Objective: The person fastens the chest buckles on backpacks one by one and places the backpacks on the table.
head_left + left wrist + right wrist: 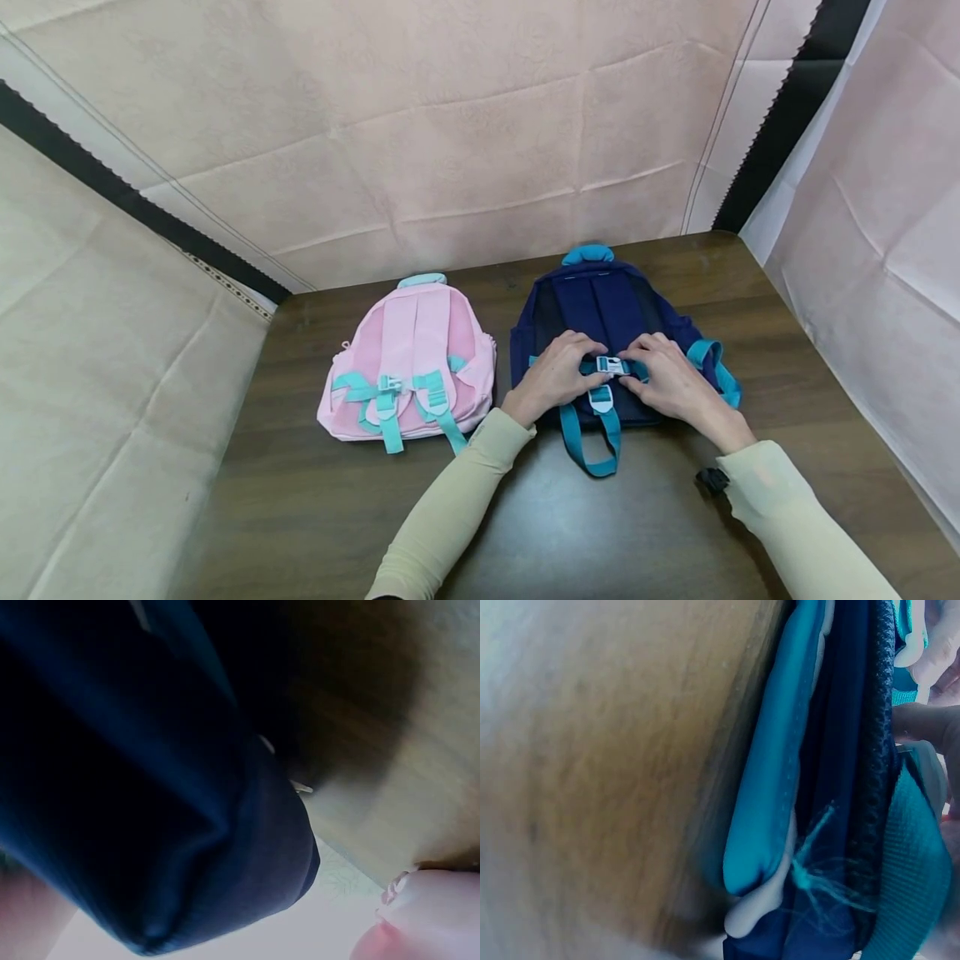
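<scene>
Remotely, I see the left hand [555,371] and right hand [666,379] pinch the white rectangular plastic buckle [611,365] from opposite sides, apparently to steady it. The domed navy fabric backpack [600,304] lies beneath their fingers.

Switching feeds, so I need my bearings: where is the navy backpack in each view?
Head: navy backpack right of centre, beside the pink backpack.
Left wrist: navy backpack large, across left and centre.
Right wrist: navy backpack in the right half.
Shared landmark: brown tabletop, in all three.
</scene>
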Demonstrator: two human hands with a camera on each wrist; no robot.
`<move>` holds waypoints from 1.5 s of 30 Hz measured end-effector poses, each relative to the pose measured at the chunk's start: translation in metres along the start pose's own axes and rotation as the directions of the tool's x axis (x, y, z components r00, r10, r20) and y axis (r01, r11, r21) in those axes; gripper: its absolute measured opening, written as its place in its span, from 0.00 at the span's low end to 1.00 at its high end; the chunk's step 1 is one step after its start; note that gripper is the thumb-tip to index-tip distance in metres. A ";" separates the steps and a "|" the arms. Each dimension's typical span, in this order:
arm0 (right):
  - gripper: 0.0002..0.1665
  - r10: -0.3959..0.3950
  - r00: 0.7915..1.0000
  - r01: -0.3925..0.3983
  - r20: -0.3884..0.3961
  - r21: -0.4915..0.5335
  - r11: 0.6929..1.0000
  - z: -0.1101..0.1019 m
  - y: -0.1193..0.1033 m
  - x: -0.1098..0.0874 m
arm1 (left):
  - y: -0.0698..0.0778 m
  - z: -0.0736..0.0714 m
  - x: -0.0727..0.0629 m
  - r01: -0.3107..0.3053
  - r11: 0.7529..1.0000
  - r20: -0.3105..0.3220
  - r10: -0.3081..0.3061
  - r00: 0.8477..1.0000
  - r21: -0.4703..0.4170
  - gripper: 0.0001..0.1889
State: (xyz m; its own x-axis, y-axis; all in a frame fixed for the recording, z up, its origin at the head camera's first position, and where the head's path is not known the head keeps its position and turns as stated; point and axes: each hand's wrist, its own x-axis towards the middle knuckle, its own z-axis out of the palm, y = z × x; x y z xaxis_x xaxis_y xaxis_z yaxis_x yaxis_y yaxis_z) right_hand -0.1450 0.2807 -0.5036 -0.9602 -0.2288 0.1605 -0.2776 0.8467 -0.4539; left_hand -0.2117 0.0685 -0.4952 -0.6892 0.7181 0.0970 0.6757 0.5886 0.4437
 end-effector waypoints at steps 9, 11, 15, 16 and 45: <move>0.19 -0.006 1.000 0.006 0.006 -0.009 1.000 0.002 0.002 0.001 | -0.002 0.000 0.000 -0.030 1.000 0.000 0.030 1.000 -0.003 0.21; 0.19 -0.010 1.000 0.010 0.006 -0.010 1.000 0.002 0.002 0.001 | -0.001 0.000 0.000 -0.027 1.000 0.006 0.027 1.000 -0.007 0.21; 0.18 -0.020 1.000 0.020 0.001 -0.013 1.000 0.004 0.002 0.002 | -0.001 -0.001 -0.001 -0.017 1.000 0.017 0.018 1.000 -0.016 0.20; 0.17 -0.024 1.000 0.024 -0.001 -0.015 1.000 0.004 0.002 0.003 | -0.001 -0.001 -0.001 -0.017 1.000 0.018 0.018 1.000 -0.013 0.20; 0.14 -0.038 0.996 0.041 -0.078 0.036 0.998 -0.004 0.005 -0.002 | -0.005 0.000 -0.005 -0.036 0.998 -0.046 0.034 0.998 -0.045 0.17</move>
State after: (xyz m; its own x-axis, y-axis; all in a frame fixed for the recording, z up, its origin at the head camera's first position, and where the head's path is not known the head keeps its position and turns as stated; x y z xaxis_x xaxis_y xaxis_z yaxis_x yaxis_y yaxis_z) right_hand -0.1442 0.2871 -0.5021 -0.9435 -0.2230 0.2453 -0.3179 0.8186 -0.4783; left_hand -0.2116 0.0625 -0.4976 -0.6770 0.7200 0.1527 0.6877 0.5450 0.4795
